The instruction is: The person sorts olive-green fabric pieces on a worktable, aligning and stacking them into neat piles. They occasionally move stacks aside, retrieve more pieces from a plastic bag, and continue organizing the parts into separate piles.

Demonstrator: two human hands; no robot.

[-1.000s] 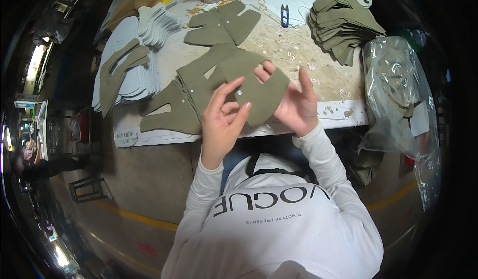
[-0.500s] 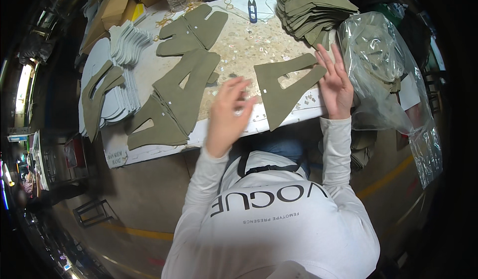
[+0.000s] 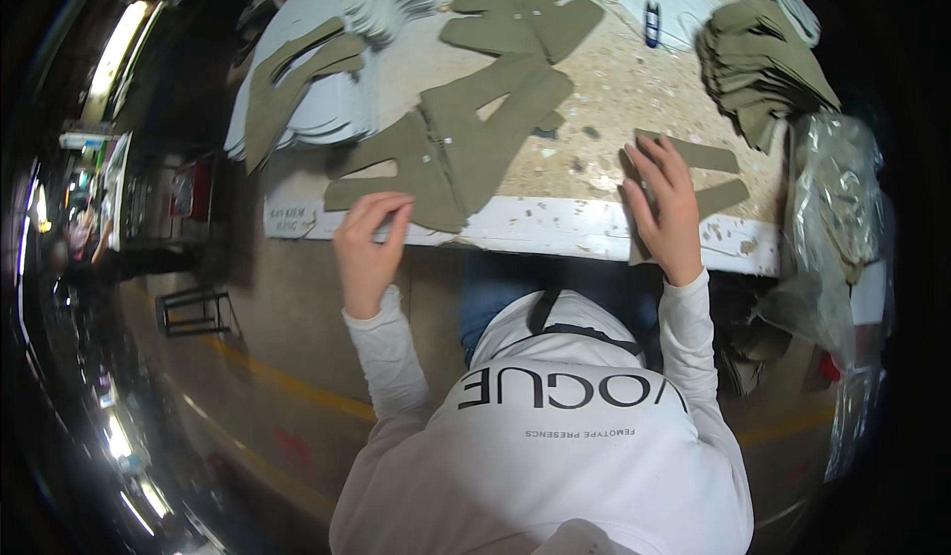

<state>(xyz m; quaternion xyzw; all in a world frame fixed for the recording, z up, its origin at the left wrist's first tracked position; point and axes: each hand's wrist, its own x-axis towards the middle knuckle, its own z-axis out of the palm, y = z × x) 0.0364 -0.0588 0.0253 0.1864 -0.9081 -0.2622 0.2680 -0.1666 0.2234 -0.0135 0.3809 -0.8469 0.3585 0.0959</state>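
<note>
At the table's front edge, my left hand point(image 3: 371, 253) is at the near side of a folded olive fabric piece point(image 3: 376, 154) with cut-out slots. Its fingers are bent, and a small gap shows between them and the thumb. My right hand point(image 3: 669, 203) lies over another olive piece point(image 3: 718, 157), fingers spread, hiding much of it; two strips of the piece show to the right of the hand. More olive pieces point(image 3: 525, 20) lie flat farther back. Small white marks dot the olive pieces beside my left hand.
A stack of olive pieces point(image 3: 758, 65) stands at the back right, above a clear plastic bag point(image 3: 832, 208). Blue thread snips point(image 3: 652, 24) lie at the back. White cut pieces point(image 3: 332, 80) are stacked at left, with an olive piece point(image 3: 287, 90) on top. Scraps litter the table point(image 3: 594, 220).
My left hand has moved left from mid-table to the folded olive piece. My right hand has shifted from the right end of its piece onto it. The whole view has turned.
</note>
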